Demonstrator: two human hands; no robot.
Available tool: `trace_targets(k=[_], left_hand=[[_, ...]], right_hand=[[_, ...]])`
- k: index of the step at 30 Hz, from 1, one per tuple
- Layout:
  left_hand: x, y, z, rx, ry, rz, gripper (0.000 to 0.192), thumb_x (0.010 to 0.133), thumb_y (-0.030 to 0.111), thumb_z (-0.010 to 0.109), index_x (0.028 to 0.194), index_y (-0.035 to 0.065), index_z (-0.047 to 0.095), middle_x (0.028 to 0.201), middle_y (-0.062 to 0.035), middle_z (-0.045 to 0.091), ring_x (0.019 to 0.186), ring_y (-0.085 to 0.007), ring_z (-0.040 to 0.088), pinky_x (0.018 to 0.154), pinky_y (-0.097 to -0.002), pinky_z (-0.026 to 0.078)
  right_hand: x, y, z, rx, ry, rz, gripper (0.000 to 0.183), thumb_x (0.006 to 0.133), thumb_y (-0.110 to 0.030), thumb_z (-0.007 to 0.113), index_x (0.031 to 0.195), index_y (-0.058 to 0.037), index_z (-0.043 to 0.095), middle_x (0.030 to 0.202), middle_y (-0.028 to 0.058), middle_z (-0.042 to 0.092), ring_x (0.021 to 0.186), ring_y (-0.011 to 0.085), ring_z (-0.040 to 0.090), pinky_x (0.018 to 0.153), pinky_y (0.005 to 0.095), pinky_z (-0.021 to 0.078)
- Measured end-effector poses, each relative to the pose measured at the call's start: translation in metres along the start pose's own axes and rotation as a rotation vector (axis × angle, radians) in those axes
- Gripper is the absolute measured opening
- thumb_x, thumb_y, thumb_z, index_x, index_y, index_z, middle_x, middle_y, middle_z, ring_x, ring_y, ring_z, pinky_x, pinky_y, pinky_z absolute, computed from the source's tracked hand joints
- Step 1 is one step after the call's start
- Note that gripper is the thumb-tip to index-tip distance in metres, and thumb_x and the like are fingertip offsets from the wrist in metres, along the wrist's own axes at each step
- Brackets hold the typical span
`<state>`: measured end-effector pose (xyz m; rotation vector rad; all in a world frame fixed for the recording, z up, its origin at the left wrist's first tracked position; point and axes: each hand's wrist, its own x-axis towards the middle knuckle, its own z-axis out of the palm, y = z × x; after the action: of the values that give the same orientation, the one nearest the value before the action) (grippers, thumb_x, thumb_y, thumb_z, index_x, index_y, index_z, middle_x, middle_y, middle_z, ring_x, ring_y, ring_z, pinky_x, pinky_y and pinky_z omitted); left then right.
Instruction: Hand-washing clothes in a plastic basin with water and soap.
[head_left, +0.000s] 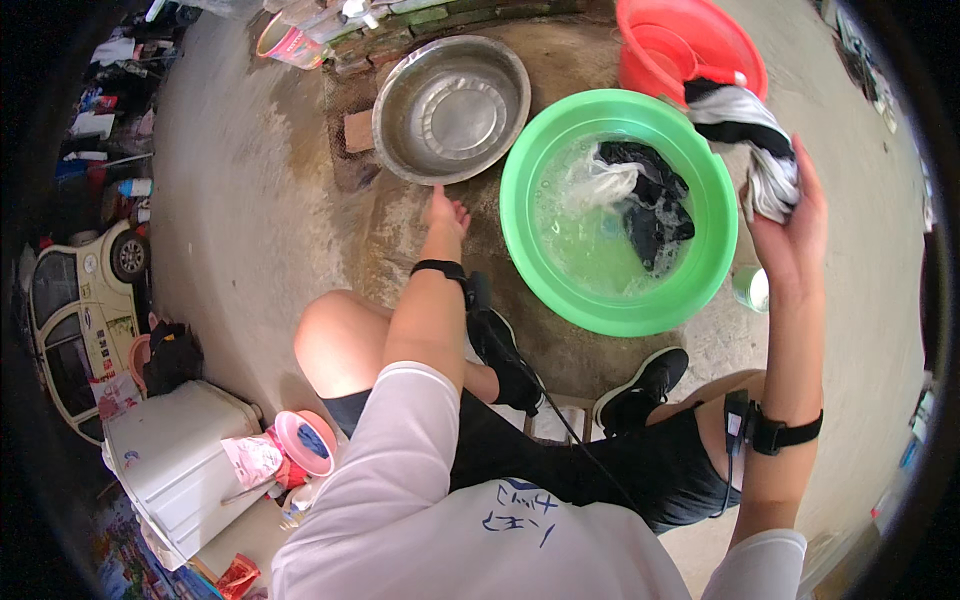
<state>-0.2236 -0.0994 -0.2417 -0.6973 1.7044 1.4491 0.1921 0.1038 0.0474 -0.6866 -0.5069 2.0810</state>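
Observation:
My right hand (796, 225) grips one end of a black-and-white garment (739, 112). The cloth stretches from the hand to the near edge of a red plastic basin (731, 34). Left of that hand stands a green plastic tub (517, 247) with sudsy water. Dark cloth (649, 202) and white cloth (611, 184) lie in the water. My left hand (448, 214) is at the near rim of a metal basin (390, 146), its fingers loosely curled and apart. A fingertip meets or nearly meets the rim; I cannot tell which. The metal basin holds no cloth.
Inside the red basin is a red handle with a pale tip (724, 75). A small green-and-white container (750, 289) stands right of the tub. A printed bucket (292, 45) is by a low brick edge (427, 19). A white bin (180, 457) and parked car (82, 322) are at left.

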Motion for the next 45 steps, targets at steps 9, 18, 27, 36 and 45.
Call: trace_targets(k=[9, 18, 27, 36, 45], left_hand=[[-0.012, -0.004, 0.058, -0.198, -0.080, 0.042, 0.061, 0.093, 0.035, 0.065, 0.133, -0.0043, 0.042, 0.113, -0.0234, 0.060, 0.088, -0.0327, 0.069, 0.072, -0.0383, 0.063], [0.043, -0.001, 0.059, -0.331, -0.099, -0.041, 0.036, 0.093, 0.019, 0.066, 0.116, -0.0054, 0.053, 0.100, -0.0200, 0.064, 0.069, -0.0294, 0.069, 0.059, -0.0329, 0.061], [0.031, 0.009, 0.063, -0.244, -0.167, -0.153, 0.024, 0.097, 0.028, 0.053, 0.109, 0.0069, 0.051, 0.087, -0.0098, 0.063, 0.055, -0.0121, 0.052, 0.040, -0.0210, 0.025], [0.015, 0.026, 0.055, -0.354, -0.163, -0.192, 0.017, 0.096, 0.023, 0.049, 0.098, 0.0063, 0.048, 0.079, -0.0099, 0.057, 0.051, -0.0119, 0.040, 0.040, -0.0211, 0.023], [0.008, 0.060, 0.048, -0.708, -0.280, -0.224, 0.048, 0.102, 0.027, 0.048, 0.131, -0.0101, 0.039, 0.085, -0.0093, 0.064, 0.054, -0.0076, 0.055, 0.038, -0.0196, 0.028]], right_hand=[[0.011, -0.001, -0.014, -0.097, 0.156, 0.010, 0.023, 0.098, -0.024, 0.058, 0.107, -0.0045, 0.066, 0.101, 0.0064, 0.072, 0.089, 0.0177, 0.067, 0.075, 0.0320, 0.0519], [0.021, 0.007, -0.018, -0.099, 0.086, 0.049, 0.025, 0.098, -0.024, 0.057, 0.109, -0.0025, 0.065, 0.106, 0.0095, 0.071, 0.094, 0.0195, 0.067, 0.080, 0.0322, 0.0538], [0.018, 0.010, -0.018, -0.125, 0.143, 0.034, 0.027, 0.099, -0.024, 0.056, 0.108, 0.0000, 0.065, 0.107, 0.0097, 0.070, 0.096, 0.0200, 0.067, 0.086, 0.0339, 0.0532], [0.020, 0.016, -0.015, -0.182, 0.142, 0.030, 0.027, 0.099, -0.024, 0.056, 0.110, -0.0008, 0.065, 0.108, 0.0097, 0.070, 0.096, 0.0195, 0.066, 0.086, 0.0329, 0.0530], [0.024, 0.028, -0.009, -0.189, 0.155, 0.053, 0.027, 0.099, -0.024, 0.057, 0.113, -0.0021, 0.063, 0.109, 0.0103, 0.069, 0.095, 0.0196, 0.066, 0.086, 0.0332, 0.0531]])
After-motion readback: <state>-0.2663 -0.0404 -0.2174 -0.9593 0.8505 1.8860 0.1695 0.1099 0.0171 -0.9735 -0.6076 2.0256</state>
